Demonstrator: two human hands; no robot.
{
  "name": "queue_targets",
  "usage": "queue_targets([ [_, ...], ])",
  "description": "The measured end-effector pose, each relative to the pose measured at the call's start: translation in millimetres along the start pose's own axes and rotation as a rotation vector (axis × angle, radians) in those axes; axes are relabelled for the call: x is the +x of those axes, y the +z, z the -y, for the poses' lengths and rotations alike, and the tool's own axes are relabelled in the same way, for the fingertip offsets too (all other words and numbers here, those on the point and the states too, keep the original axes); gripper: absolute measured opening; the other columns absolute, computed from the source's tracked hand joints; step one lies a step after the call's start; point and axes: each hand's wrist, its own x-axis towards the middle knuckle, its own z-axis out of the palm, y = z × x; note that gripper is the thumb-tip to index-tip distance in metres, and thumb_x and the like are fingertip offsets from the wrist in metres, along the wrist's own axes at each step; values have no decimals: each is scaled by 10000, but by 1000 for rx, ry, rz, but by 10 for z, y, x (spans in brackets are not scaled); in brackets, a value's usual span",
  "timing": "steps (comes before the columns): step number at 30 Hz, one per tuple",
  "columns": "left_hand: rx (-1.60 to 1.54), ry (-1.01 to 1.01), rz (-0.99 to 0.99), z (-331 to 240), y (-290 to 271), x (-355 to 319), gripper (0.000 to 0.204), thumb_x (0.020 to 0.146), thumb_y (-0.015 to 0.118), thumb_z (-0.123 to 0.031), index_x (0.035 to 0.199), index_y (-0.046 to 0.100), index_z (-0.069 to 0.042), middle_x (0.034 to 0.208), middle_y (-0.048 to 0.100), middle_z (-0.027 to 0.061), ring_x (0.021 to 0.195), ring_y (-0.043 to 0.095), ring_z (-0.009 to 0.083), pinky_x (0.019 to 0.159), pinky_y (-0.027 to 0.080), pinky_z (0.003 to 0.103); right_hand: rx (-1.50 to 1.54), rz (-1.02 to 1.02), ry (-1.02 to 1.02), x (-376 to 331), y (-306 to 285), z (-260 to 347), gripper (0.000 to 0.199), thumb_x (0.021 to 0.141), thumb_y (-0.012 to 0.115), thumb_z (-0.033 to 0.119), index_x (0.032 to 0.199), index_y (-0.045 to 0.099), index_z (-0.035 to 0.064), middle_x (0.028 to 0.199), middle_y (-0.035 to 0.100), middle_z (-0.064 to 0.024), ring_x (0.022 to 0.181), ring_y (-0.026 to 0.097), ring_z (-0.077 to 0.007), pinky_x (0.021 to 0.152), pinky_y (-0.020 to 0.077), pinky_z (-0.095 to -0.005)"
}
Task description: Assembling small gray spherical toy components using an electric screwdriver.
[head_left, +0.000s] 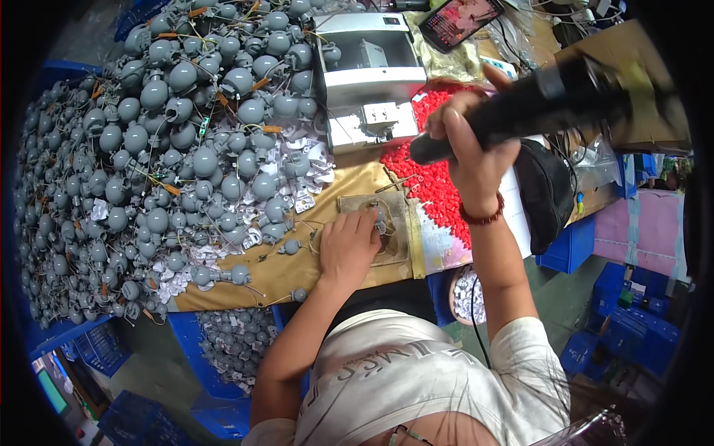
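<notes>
My left hand (349, 247) rests on a square, worn work pad (394, 253), its fingers closed on a small grey rounded part (379, 213) with thin wires. Much of that part is hidden under the fingers. My right hand (476, 152) is raised above a heap of small red plastic pieces (439, 195), fingers wrapped round a long black handheld power tool (547, 104). The tool is blurred and points out to the right, its rounded end at the left. A thin rod-like tool (394, 184) lies just beyond the pad.
A large pile of grey ball-shaped housings (182, 111) with wires fills the left. At the back stand a grey-white machine (372, 82) and a phone (461, 22). A black pouch (547, 197) and a cardboard box (632, 74) are at right. Blue bins (569, 245) stand below.
</notes>
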Motion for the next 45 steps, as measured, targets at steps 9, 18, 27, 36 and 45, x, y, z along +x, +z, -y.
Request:
queue_targets([
  [9,-44,-32,-16,18,35,-29,348,809,744,-158,1143,656,-124,1018,652,43,892,661,266,761,498,401,-54,28,16,482,292,-440,435,907,658,-79,1315,510,-45,779,684,-68,638,651,-143,636,544,-302],
  [18,-49,-46,-12,35,35,-42,353,815,735,-175,1154,647,-127,1013,639,41,870,661,265,756,500,400,-15,27,334,288,338,-390,403,779,766,-19,1131,574,22,897,666,-39,764,645,-117,672,547,-290],
  [27,-29,-93,62,36,41,-41,375,823,713,-178,1185,624,-150,1007,611,50,839,652,295,741,499,444,-31,146,369,-737,181,-35,772,777,751,-92,1463,395,-83,819,614,13,772,563,-62,777,472,-241],
  [36,-56,-53,-5,29,25,-35,385,801,724,-162,1172,624,-145,998,616,48,830,658,284,730,501,421,-77,318,194,-903,-7,-189,873,844,596,-162,1575,181,75,795,593,-77,679,614,-175,652,529,-328],
  [45,-81,-42,-7,32,9,-30,387,804,726,-156,1173,613,-134,1017,620,50,887,669,265,745,502,429,-92,404,138,-959,-54,-165,853,859,604,-132,1559,182,111,777,552,-68,658,597,-190,643,527,-347],
])
